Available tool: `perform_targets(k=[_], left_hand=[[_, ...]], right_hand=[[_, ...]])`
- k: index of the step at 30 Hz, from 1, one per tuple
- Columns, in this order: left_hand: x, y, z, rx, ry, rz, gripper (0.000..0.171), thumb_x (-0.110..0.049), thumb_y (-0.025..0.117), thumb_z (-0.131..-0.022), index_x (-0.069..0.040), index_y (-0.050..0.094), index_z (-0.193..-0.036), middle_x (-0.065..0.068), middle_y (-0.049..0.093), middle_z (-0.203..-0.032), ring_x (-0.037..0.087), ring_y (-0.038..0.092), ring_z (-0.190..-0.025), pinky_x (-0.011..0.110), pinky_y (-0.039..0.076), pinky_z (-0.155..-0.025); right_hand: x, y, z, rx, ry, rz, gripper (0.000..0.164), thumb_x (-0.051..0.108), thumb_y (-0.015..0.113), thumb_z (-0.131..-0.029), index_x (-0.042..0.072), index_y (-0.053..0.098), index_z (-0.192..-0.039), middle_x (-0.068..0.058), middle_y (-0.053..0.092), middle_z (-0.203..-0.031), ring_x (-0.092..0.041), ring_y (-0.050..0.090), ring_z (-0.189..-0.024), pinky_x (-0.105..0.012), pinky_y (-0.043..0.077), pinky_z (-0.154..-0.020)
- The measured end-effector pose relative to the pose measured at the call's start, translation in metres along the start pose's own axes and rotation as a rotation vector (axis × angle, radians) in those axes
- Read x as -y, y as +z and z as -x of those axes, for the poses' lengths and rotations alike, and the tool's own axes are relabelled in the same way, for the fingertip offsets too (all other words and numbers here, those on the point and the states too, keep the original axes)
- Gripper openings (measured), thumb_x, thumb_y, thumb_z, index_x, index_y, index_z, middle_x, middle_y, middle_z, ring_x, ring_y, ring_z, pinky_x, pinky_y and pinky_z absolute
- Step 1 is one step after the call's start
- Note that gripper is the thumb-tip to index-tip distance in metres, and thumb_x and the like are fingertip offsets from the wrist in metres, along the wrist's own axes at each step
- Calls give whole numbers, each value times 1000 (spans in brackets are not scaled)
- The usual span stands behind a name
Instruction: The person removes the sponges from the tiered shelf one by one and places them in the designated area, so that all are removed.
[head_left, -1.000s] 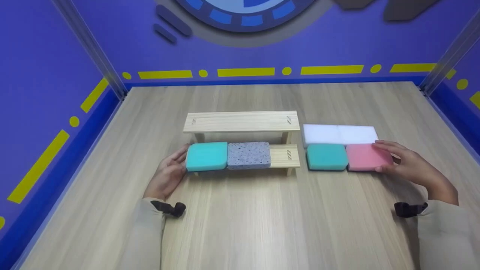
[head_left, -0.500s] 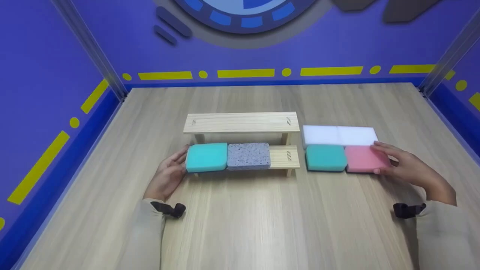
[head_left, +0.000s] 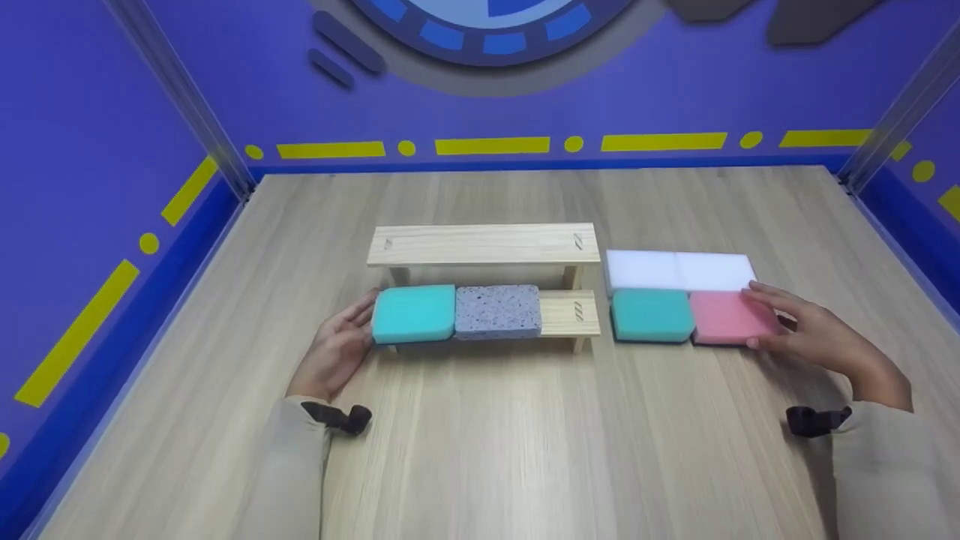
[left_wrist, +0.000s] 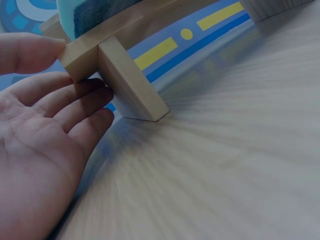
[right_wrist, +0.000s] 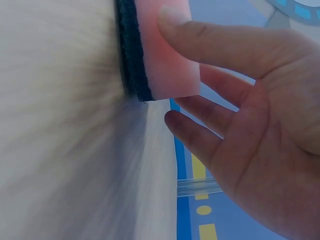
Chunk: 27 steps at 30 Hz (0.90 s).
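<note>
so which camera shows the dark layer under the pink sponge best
The right wrist view: the dark layer shows up close as a rough band along the pink sponge, though cut off at the top. The head view shows only a thin dark line at its near edge; the left wrist view doesn't show it.

Behind the light wood-grain counter (head_left: 465, 450) stands a blue back wall (head_left: 480, 112), with a row of yellow stripes and dots (head_left: 493, 145) just above the counter's far edge. Higher over that edge is part of a round blue emblem (head_left: 504, 43). A left side wall (head_left: 82, 150) and a right side wall (head_left: 941, 131) flank the counter, and a metal post (head_left: 181, 97) rises at each far corner.
</note>
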<state>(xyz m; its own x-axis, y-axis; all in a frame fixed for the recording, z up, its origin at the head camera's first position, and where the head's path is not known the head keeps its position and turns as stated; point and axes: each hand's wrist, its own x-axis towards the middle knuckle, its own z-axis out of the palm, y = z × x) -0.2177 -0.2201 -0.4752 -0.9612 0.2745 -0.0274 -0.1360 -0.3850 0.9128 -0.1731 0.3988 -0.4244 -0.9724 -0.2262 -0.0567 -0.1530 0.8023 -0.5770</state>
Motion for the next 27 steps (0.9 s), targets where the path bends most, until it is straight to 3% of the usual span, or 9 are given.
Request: perform_targets(k=[9,18,25,27], left_hand=[[0,-2,1,31,15,-6,69,17,35,-84,8,16,-150,25,17,-157,6,50,-125,20,43,-102],[1,-1,-1,-17,-2,31,69,16,35,-84,7,19,-150,23,23,-155,7,52,-123,21,44,-99],[1,0,0,-10,2,29,70,18,34,-82,6,19,-150,23,22,-155,7,51,-123,20,45,-97],[1,0,0,-2,8,32,71,19,33,-81,7,18,-150,24,20,-156,7,51,-123,20,44,-98]], right_hand=[[1,1,-2,30,47,7,88,29,72,-85,3,22,-152,-34,17,-153,-61,21,-133,-75,25,-97],[2,0,-1,18,13,-17,84,25,72,-84,0,27,-150,-35,20,-152,-59,25,-132,-68,28,-98],[6,-2,-2,-22,43,-30,84,30,71,-86,4,26,-151,-34,21,-152,-61,24,-131,-71,27,-99],[6,-2,-1,-46,37,-36,82,31,71,-86,5,27,-151,-32,22,-153,-60,25,-132,-49,30,-113]])
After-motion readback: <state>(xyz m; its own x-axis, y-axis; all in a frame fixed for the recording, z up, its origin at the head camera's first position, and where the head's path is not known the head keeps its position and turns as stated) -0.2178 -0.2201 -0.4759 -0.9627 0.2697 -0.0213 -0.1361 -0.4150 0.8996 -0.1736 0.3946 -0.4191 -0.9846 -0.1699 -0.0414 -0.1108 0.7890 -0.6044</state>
